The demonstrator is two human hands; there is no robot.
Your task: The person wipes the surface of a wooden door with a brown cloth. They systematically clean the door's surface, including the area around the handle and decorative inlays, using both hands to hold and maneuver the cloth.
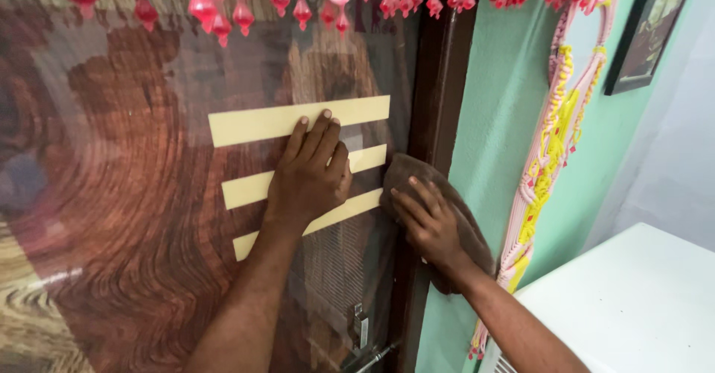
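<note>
My left hand (309, 176) lies flat with fingers spread on a glossy wood-pattern door (126, 194), covering part of three pale yellow stripes (253, 123). My right hand (426, 220) presses a brown cloth (408, 170) against the door's right edge, beside the dark frame (439, 83). The cloth hangs down past my wrist.
Red and pink beaded hangings (223, 8) dangle along the top. A pink and yellow macrame hanging (555, 131) runs down the green wall (491, 105). A framed picture (652, 27) hangs at upper right. A white surface (633, 298) sits at lower right. A metal latch (361, 328) is low on the door.
</note>
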